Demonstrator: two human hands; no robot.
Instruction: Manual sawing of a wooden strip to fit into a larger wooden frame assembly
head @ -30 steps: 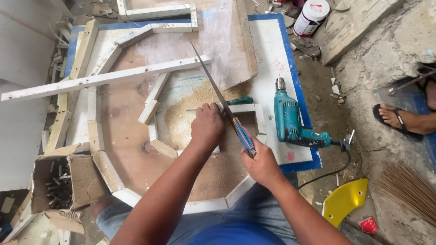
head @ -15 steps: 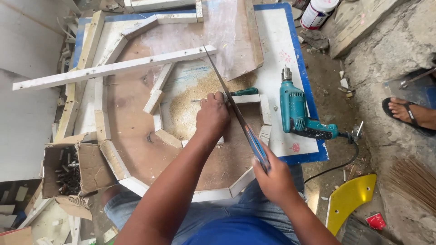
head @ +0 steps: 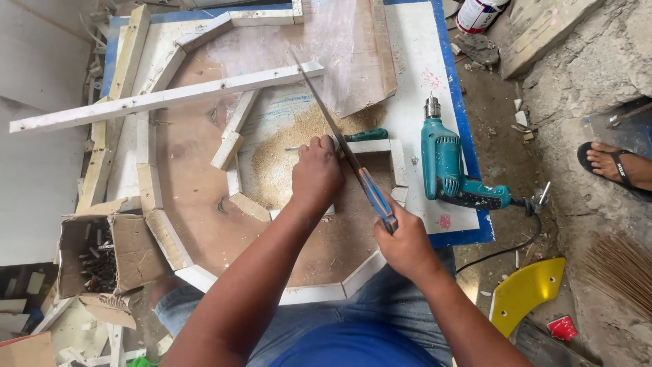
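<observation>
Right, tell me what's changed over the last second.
The right hand has drawn the handsaw back toward the body, so its grip sits lower and nearer. The left hand stays pressed on the white wood strip. The teal drill, sawdust and long batten lie as before.

paint can (head: 479,13) – cut off by top edge | sandalled foot (head: 614,165) – right edge

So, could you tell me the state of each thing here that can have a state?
Left hand: pressed down on the white wood strip.
Right hand: closed on the saw handle.
Handsaw: blade slanted across the strip.
Electric drill: lying on its side, untouched, cord attached.
Cardboard box: open, dark screws or nails inside.
Sawdust: scattered on the board.
</observation>
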